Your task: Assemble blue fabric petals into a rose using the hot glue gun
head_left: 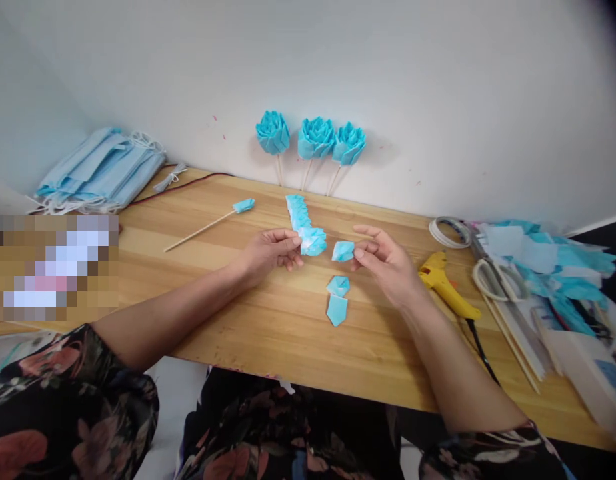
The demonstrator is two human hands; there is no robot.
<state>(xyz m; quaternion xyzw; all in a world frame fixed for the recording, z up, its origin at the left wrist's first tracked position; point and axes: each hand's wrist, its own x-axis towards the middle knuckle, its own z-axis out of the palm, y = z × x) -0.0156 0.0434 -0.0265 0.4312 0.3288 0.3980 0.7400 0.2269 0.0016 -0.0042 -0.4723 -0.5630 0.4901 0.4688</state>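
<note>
Between the thumb and fingers of my left hand [275,251] is a small stack of folded blue petals [313,241]. My right hand [383,257] pinches a single folded blue petal [343,251], a short gap to the right of that stack. Just beyond my left hand, a row of overlapping folded petals [298,211] lies on the wooden table [268,320]. Nearer to me lie two more loose blue pieces, a folded petal [339,286] and a flat pointed one [337,311]. A thin stick with a small blue bud [244,205] rests at the left.
Three blue flowers on sticks [316,138] lean against the wall. Stacked face masks [101,170] lie at the back left. To the right are a yellow glue gun [449,287], scissors [498,280], a tape roll [451,232], wooden sticks [513,343] and blue scraps [553,257].
</note>
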